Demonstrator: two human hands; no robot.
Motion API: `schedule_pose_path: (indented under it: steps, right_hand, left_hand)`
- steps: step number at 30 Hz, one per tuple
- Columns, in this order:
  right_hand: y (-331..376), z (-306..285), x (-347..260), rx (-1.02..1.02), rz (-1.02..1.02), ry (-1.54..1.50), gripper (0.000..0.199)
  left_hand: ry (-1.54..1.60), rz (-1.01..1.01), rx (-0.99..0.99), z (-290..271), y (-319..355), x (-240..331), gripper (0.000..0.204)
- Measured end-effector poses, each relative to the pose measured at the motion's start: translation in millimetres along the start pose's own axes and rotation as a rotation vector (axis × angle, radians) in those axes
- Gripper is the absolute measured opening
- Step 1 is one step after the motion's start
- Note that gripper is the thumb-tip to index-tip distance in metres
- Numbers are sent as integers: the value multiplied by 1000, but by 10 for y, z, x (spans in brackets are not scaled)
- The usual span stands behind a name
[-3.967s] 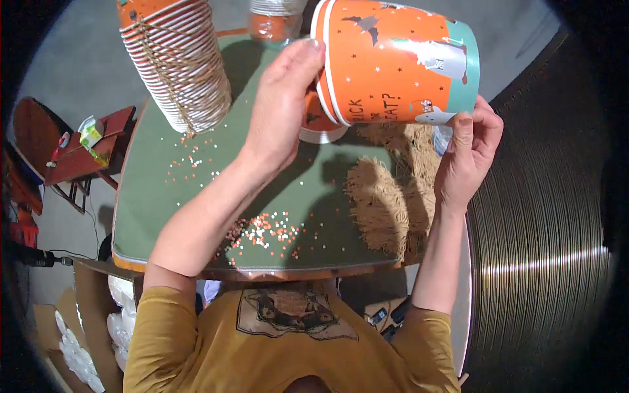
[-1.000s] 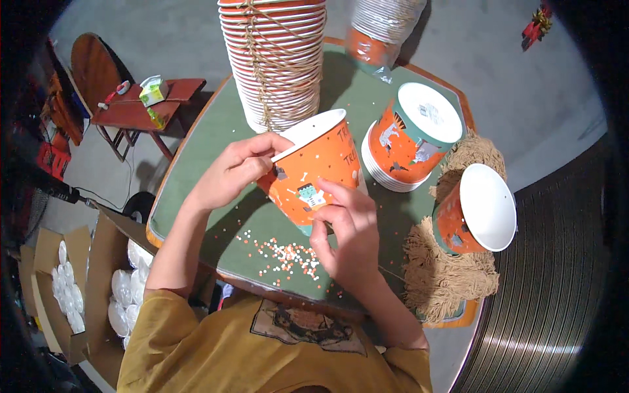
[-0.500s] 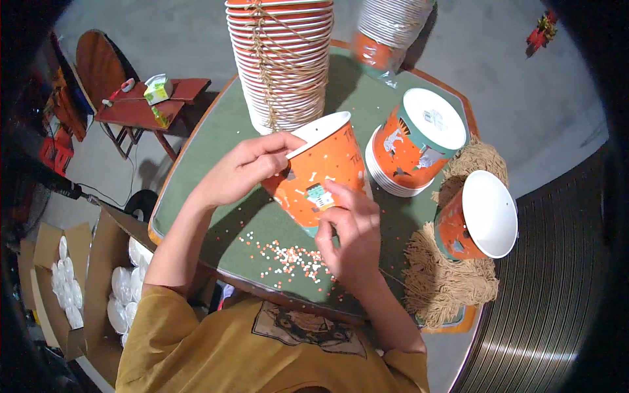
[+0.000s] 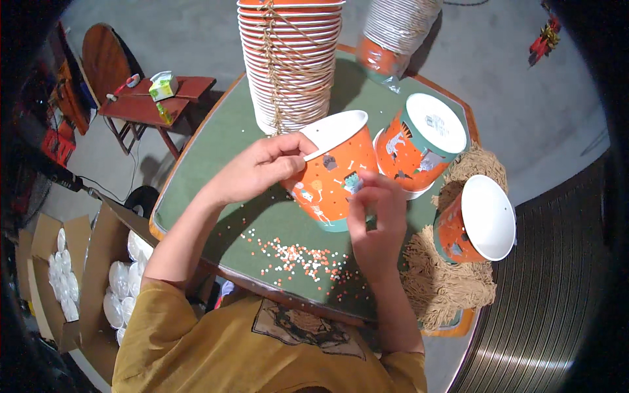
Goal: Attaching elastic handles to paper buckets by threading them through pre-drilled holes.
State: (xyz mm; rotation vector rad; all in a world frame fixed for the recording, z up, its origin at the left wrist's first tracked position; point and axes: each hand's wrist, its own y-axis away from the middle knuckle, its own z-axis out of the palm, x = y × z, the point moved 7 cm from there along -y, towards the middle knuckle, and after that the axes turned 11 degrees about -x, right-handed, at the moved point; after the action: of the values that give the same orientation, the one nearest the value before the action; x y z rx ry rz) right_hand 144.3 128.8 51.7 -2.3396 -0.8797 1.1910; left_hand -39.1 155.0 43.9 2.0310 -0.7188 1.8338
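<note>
An orange paper bucket [image 4: 331,185] with a white rim, a green base band and cartoon prints hangs tilted over the table in front of me. My left hand [image 4: 278,164] is closed on its rim, thumb outside and fingers reaching inside. Against the bucket's right wall is my right hand [image 4: 380,213], thumb and fingers curled together; whatever they pinch is too small or hidden to name. Small dark holes dot the bucket near its rim. Below it, many tiny orange and white paper discs [image 4: 298,259] are scattered on the green tabletop [image 4: 209,170].
A tall stack of buckets with twine handles [image 4: 288,72] stands at the far side. Upside-down buckets [image 4: 416,144] sit right, near bundles of tan cord [image 4: 452,288] under another bucket [image 4: 488,219]. A plastic-wrapped stack [image 4: 400,33] is behind; open cartons [image 4: 98,288] stand lower left.
The held bucket has turned about its axis, bringing a skeleton print into sight, and has shifted slightly right. Both hands moved right with it; the right one rose slightly along its wall.
</note>
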Motion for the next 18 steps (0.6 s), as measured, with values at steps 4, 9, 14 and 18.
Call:
schedule_pose_path:
  steps: [4, 9, 14, 18]
  right_hand:
    - [6, -36, -4, -13, 162, -93, 18]
    - [22, -28, -14, -10, 262, -115, 13]
    - [93, -17, -52, -31, 314, -160, 11]
    - [156, 63, 6, -39, 353, -267, 8]
  left_hand:
    - [75, -8, 0, 220, -16, 89, 20]
    - [-493, 169, 87, 403, -4, 391, 22]
    - [-689, 232, 144, 589, 105, 510, 24]
    - [-907, 233, 138, 707, 140, 524, 29]
